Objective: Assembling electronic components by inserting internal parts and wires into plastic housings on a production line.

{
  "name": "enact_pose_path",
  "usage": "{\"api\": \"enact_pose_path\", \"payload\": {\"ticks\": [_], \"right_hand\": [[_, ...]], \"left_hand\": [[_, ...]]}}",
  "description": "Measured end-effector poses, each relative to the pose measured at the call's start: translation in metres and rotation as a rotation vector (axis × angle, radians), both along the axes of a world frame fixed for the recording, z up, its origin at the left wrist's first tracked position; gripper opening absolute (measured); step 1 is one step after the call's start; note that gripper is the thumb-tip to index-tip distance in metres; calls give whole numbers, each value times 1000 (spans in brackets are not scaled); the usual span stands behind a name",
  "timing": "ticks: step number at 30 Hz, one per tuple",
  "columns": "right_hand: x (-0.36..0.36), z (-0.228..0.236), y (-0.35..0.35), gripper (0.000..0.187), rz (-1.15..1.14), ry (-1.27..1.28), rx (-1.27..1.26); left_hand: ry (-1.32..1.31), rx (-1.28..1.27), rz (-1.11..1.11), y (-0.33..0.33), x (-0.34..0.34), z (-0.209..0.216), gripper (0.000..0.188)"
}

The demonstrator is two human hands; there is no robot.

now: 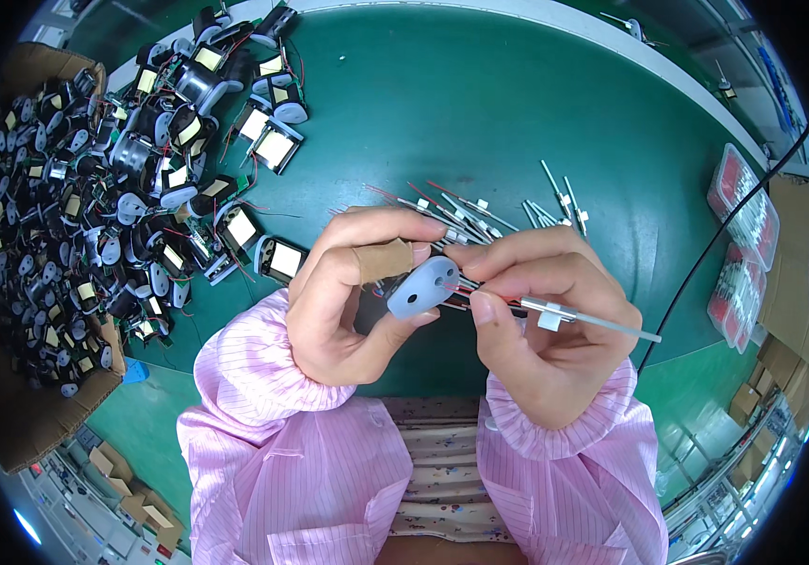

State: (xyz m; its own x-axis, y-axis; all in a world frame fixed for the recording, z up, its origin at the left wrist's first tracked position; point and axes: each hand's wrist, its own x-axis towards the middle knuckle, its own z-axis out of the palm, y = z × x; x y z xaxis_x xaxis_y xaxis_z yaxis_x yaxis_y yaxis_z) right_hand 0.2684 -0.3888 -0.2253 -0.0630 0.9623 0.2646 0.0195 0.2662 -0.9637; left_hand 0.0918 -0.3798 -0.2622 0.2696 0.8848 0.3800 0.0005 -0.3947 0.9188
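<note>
Between the fingers of my left hand (pixel 353 292) is a small device with a pale grey round end cap (pixel 420 288). Holes show in the cap's face, which tilts toward the right; most of the body behind it is hidden by my fingers. A tan bandage (pixel 384 262) wraps the index finger. My right hand (pixel 555 311) pinches a thin metal-tipped lead (pixel 602 325) with a white tag on it. Red wire ends of the lead point at the cap's holes; whether they pass inside, I cannot tell. Several similar leads (pixel 466 218) lie just beyond my hands.
A big heap of black devices with grey caps (pixel 178 141) covers the left side, spilling from a cardboard box (pixel 94 395). More leads (pixel 565 200) lie on the green table (pixel 404 104). Clear plastic boxes (pixel 742 212) of leads stand at right, near a black cable (pixel 720 231).
</note>
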Motion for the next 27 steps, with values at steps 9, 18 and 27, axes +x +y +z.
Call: {"api": "enact_pose_path", "payload": {"ticks": [9, 18, 27], "right_hand": [[-1, 0, 3, 18, -30, -139, 96], [-4, 5, 1, 19, -91, -238, 122], [-5, 3, 2, 20, -116, -305, 224]], "left_hand": [[93, 100, -69, 5, -3, 0, 38], [75, 108, -58, 6, -2, -1, 44], [107, 160, -53, 7, 0, 0, 43]]}}
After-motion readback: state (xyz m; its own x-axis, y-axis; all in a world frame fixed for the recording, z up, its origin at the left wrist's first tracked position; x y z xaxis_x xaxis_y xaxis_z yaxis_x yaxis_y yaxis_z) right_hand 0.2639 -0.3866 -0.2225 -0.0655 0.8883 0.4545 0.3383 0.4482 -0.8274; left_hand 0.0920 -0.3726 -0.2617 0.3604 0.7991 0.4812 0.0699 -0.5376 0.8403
